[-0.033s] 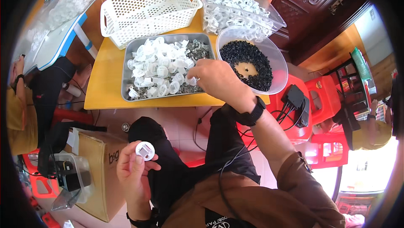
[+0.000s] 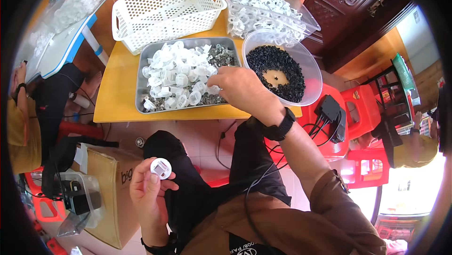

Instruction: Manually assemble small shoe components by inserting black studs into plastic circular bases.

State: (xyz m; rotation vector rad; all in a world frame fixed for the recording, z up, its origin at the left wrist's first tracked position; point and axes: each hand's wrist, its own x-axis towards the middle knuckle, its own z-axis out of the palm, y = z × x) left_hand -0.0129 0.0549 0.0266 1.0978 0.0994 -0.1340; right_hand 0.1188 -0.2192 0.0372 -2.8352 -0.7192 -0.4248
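The left hand (image 2: 149, 187) holds a white cap (image 2: 161, 168) by its rim, thumb on the near side and fingers curled behind, the slotted face turned up. Cap and hand are off the table (image 2: 117, 107), over the person's lap side, well apart from the table's near edge. Between that edge and the hand lie the floor (image 2: 200, 142) and the black-clad knees, so there is room around the cap on its upper side; the box (image 2: 103, 189) stands at the left, near the wrist.

The right hand (image 2: 242, 88) reaches across the right rim of the tray (image 2: 140, 83), its fingertips bent narrow at the right side of the white parts (image 2: 176, 69). Whether they grip a part or only touch one, I cannot tell. Its forearm crosses the table's near edge.

Space here is tight: the tub (image 2: 313, 81) of black bits (image 2: 292, 76) is just beside the hand on the right, and metal bits (image 2: 221, 57) show in the tray's far right corner. The basket (image 2: 188, 27) and the bag (image 2: 263, 10) line the far side. A strip of bare yellow tabletop runs left of the tray, with a narrower one along the near edge.
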